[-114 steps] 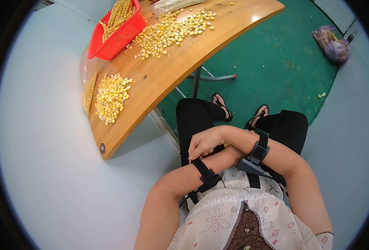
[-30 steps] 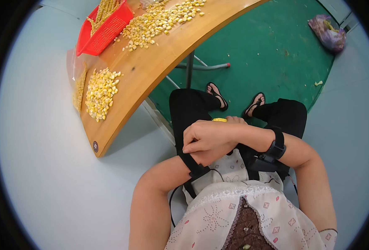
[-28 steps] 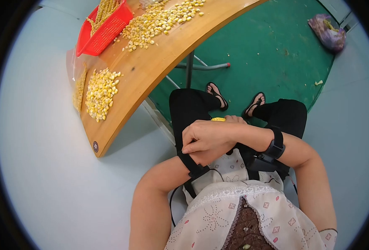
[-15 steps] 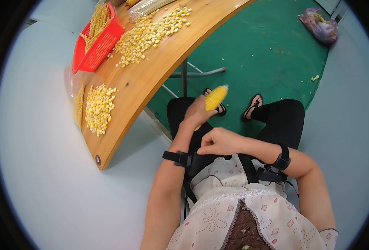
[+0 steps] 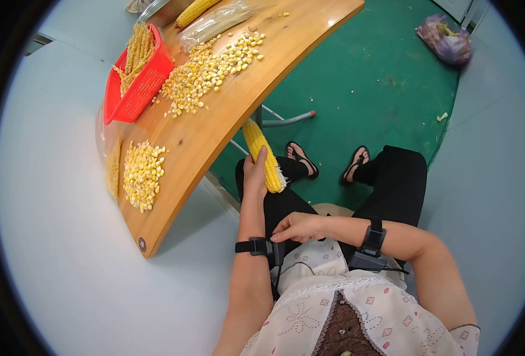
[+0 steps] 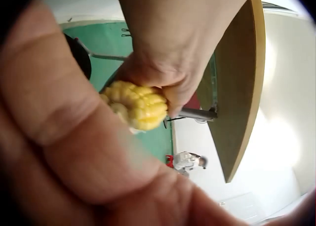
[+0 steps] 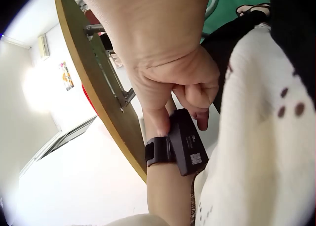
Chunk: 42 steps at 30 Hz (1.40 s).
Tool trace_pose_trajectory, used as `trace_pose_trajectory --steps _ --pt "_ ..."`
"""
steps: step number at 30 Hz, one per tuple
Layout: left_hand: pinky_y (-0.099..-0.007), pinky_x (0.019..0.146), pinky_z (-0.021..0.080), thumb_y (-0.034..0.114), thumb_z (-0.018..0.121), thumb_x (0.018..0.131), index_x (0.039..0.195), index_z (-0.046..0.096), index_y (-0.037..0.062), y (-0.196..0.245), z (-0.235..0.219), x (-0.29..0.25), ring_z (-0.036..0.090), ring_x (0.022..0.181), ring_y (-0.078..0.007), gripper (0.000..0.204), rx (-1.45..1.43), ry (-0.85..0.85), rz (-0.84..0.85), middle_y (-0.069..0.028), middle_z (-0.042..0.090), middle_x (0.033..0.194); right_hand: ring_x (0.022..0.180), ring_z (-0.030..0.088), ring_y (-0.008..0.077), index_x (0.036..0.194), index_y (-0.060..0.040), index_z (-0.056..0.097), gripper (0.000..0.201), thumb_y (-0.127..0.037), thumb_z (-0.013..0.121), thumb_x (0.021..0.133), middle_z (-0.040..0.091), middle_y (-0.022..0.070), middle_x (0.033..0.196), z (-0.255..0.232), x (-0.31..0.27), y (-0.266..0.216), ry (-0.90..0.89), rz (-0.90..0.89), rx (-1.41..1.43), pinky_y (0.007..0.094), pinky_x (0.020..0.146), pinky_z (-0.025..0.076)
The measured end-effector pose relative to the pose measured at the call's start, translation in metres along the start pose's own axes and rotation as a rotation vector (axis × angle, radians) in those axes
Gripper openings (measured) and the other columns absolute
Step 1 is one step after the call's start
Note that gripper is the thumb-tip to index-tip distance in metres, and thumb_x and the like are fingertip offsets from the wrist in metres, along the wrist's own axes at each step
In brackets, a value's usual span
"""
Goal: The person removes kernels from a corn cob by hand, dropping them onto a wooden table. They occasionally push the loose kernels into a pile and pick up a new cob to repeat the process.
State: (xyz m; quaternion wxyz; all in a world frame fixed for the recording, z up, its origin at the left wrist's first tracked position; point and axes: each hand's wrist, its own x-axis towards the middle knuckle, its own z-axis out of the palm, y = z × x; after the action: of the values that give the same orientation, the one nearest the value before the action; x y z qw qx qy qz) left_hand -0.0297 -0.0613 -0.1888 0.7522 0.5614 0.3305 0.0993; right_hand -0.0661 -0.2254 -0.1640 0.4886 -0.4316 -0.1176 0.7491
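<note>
My left hand (image 5: 255, 173) grips a yellow corn cob (image 5: 264, 155) around its side, beside the table edge in the head view. In the left wrist view, the cob's end (image 6: 143, 107) shows under that hand (image 6: 168, 43). My right hand (image 5: 301, 227) reaches across to the black camera (image 5: 276, 251) strapped on my left wrist. Thumb and fingers of the right hand (image 7: 165, 58) pinch the top of this camera (image 7: 188, 144) in the right wrist view. Large blurred fingers (image 6: 94, 142) of the right hand fill the left wrist view's foreground.
The wooden table (image 5: 197, 155) carries two piles of kernels (image 5: 143, 175), a red basket (image 5: 140, 89) of cobs, a clear packet (image 5: 215, 26) and another cob (image 5: 196, 12). A table leg (image 5: 286, 120) stands near the feet. A filled plastic bag (image 5: 446, 40) lies on the green floor.
My left hand has come out from beneath the right and moved forward with the cob, now turned to point up and left. The right hand stays near the left wrist. The head view has shifted.
</note>
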Motion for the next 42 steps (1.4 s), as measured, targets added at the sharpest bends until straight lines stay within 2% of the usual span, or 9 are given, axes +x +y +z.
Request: trace_pose_trajectory --steps 6,12,18,24,27,30,34,37,42 --pt "-0.0379 0.078 0.044 0.037 0.052 0.081 0.101 0.045 0.0000 0.006 -0.003 -0.007 0.053 0.084 -0.0248 0.042 -0.704 -0.089 -0.085 -0.0132 0.054 0.089 0.039 0.023 0.0021 0.081 -0.0062 0.053 0.031 -0.032 0.068 0.071 0.032 -0.0078 0.051 -0.004 -0.003 0.000 -0.036 0.068 0.033 0.0203 0.036 0.011" --pt "-0.0381 0.081 0.042 0.038 0.049 0.083 0.107 0.041 -0.0001 0.013 -0.004 -0.018 0.051 0.089 -0.0250 0.046 -0.734 -0.151 -0.045 -0.0130 0.051 0.094 0.039 0.024 0.0028 0.081 -0.0047 0.054 0.034 -0.032 0.069 0.069 0.033 -0.0075 0.051 0.000 0.002 0.003 -0.031 0.030 -0.010 0.0209 0.036 0.012" --pt "-0.0373 0.080 0.044 0.040 0.048 0.082 0.105 0.045 -0.0047 -0.008 -0.004 -0.011 0.053 0.089 -0.0263 0.050 -0.674 -0.247 -0.146 -0.0153 0.054 0.095 0.039 0.029 0.0047 0.080 -0.0053 0.059 0.033 -0.035 0.068 0.069 0.042 -0.0043 0.053 -0.011 -0.006 -0.005 0.071 -0.119 -0.349 0.0217 0.034 0.018" --pt "-0.0342 0.078 0.046 0.035 0.047 0.084 0.106 0.045 -0.0027 -0.004 -0.001 -0.031 0.055 0.088 -0.0229 0.044 -0.304 -0.240 -0.147 -0.0128 0.055 0.098 0.038 0.034 0.0063 0.071 -0.0053 0.060 0.023 -0.028 0.064 0.072 0.051 0.0010 0.058 -0.089 -0.029 -0.022 0.680 -0.285 -0.068 0.0226 0.033 0.023" --pt "-0.0334 0.074 0.047 0.036 0.046 0.085 0.105 0.045 -0.0018 -0.003 0.010 -0.045 0.056 0.085 -0.0228 0.042 -0.219 -0.318 -0.196 -0.0131 0.055 0.096 0.041 0.039 0.0088 0.073 -0.0034 0.061 0.018 -0.022 0.062 0.074 0.051 0.0018 0.057 -0.122 -0.033 -0.029 0.754 -0.376 0.170 0.0245 0.035 0.029" --pt "-0.0328 0.072 0.048 0.036 0.044 0.086 0.104 0.046 -0.0013 -0.002 0.025 -0.056 0.057 0.083 -0.0227 0.042 -0.188 -0.380 -0.226 -0.0131 0.055 0.094 0.048 0.047 0.0124 0.076 -0.0012 0.058 0.021 -0.022 0.062 0.074 0.053 0.0052 0.059 -0.128 -0.040 -0.036 1.003 -0.433 0.031 0.0285 0.043 0.037" --pt "-0.0322 0.069 0.049 0.035 0.044 0.086 0.104 0.045 -0.0011 0.001 0.041 -0.065 0.057 0.081 -0.0217 0.040 -0.157 -0.434 -0.232 -0.0127 0.055 0.092 0.058 0.058 0.0258 0.072 0.0009 0.057 0.027 -0.025 0.062 0.072 0.059 0.0134 0.063 -0.137 -0.040 -0.033 1.565 -0.490 -0.833 0.0364 0.054 0.044" --pt "-0.0313 0.068 0.048 0.033 0.045 0.086 0.104 0.043 -0.0002 0.005 0.051 -0.066 0.057 0.080 -0.0200 0.038 -0.068 -0.446 -0.202 -0.0114 0.055 0.090 0.064 0.060 0.0294 0.073 0.0021 0.059 0.035 -0.033 0.061 0.071 0.058 0.0185 0.065 -0.133 -0.041 -0.039 1.590 -0.497 -0.808 0.0375 0.057 0.045" --pt "-0.0303 0.071 0.047 0.032 0.044 0.087 0.104 0.042 0.0017 -0.004 0.052 -0.055 0.056 0.084 -0.0186 0.035 -0.075 -0.349 -0.097 -0.0106 0.055 0.089 0.070 0.060 0.0272 0.080 0.0039 0.062 0.066 -0.060 0.054 0.065 0.061 0.0175 0.075 -0.118 -0.037 -0.048 1.164 -0.392 -0.303 0.0338 0.064 0.046"
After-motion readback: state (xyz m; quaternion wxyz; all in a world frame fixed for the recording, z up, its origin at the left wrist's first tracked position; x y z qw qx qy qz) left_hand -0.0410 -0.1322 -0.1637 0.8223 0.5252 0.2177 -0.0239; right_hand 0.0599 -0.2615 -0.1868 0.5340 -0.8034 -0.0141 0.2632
